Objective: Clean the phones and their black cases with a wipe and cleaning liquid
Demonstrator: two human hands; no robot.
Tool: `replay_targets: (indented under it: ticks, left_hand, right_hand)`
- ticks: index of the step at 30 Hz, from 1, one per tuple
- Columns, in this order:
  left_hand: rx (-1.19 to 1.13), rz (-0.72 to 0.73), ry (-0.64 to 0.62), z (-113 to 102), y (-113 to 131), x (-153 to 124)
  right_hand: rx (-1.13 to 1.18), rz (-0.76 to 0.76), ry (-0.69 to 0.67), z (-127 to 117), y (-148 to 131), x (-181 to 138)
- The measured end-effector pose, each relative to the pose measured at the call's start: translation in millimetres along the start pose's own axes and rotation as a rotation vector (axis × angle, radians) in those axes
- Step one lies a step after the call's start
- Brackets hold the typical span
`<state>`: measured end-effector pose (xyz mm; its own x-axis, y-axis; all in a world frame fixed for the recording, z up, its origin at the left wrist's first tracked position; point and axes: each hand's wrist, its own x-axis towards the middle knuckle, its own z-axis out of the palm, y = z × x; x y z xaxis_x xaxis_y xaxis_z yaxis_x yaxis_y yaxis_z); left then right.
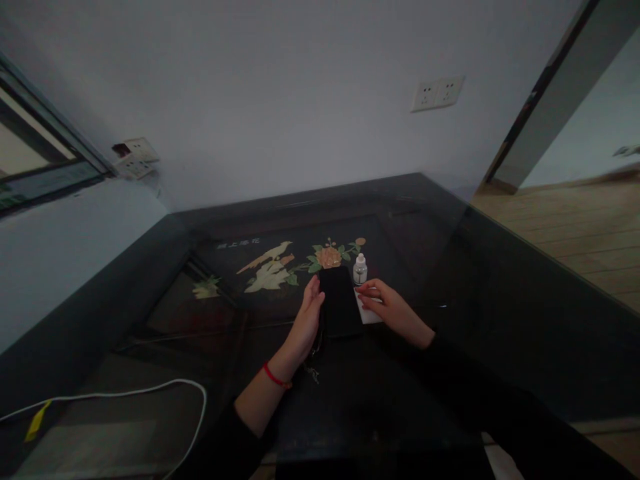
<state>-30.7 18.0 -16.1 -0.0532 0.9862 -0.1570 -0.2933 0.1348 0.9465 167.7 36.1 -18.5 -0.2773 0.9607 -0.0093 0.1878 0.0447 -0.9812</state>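
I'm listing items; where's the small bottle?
In the head view, the small bottle stands right of centre, just beyond the right hand, near the far end of the black rectangular object.

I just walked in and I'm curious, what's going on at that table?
A person sits or stands at a dark table. Their left hand is against the left edge of a flat black object. Their right hand's fingers are at a white piece beside it; whether they grip it isn't clear. A small white-capped bottle stands upright just beyond.

Black long sleeves, thin red bracelet around left wrist
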Motion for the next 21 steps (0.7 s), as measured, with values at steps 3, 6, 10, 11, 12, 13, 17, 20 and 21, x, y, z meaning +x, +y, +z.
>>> replay_targets:
  ticks: [3, 6, 10, 11, 12, 13, 17, 20, 21]
  left_hand:
    - [0.003, -0.037, -0.026, 3.3, 2.5, -2.8]
    - [0.011, -0.063, -0.034, 4.0, 6.6, -4.9]
    - [0.033, -0.084, -0.049, 4.7, 12.0, -8.2]
    - [0.037, -0.087, -0.054, 4.8, 13.2, -9.0]
    - [0.040, -0.088, -0.061, 5.0, 14.2, -9.7]
    - [0.043, -0.088, -0.068, 5.0, 15.1, -10.3]
    - [0.059, -0.076, -0.094, 4.5, 15.9, -11.4]
    - [0.078, -0.058, -0.101, 5.0, 13.4, -11.2]
    - [0.085, -0.051, -0.103, 5.4, 12.4, -11.3]
  right_hand:
    - [-0.016, 0.005, -0.012, 1.6, 2.6, 1.9]
    - [-0.040, 0.001, -0.013, 2.1, 3.5, 2.5]
    - [-0.084, -0.020, -0.001, 5.2, 4.3, 0.6]
    - [-0.097, -0.029, 0.003, 6.2, 4.6, -0.1]
    - [-0.112, -0.040, 0.008, 7.1, 4.8, -0.8]
    - [-0.128, -0.053, 0.013, 7.8, 4.9, -1.4]
    - [-0.198, -0.102, 0.015, 7.8, 4.7, -3.0]
    - [-0.241, -0.132, 0.014, 6.5, 4.3, -3.1]
    - [-0.252, -0.139, 0.013, 6.3, 4.3, -3.0]
